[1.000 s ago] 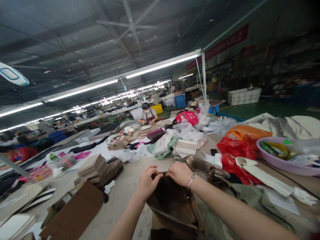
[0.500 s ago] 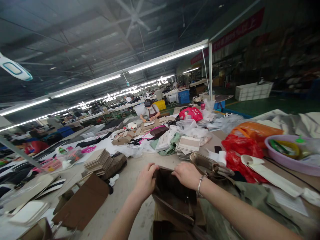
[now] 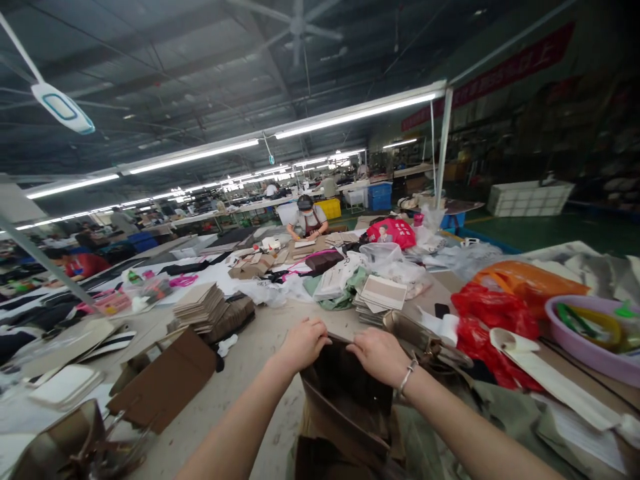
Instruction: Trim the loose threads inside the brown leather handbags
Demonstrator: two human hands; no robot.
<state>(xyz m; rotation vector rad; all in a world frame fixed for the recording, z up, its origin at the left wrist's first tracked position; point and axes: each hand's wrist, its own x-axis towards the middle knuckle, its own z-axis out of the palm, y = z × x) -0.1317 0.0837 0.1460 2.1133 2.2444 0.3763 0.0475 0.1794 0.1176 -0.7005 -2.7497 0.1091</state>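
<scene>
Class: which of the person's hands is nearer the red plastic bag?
Right. The right hand grips the brown bag at its rim, left of the red plastic bag; the left hand grips that rim farther left.

White characters on the red banner [image 3: 487, 79] are too blurred to read.
</scene>
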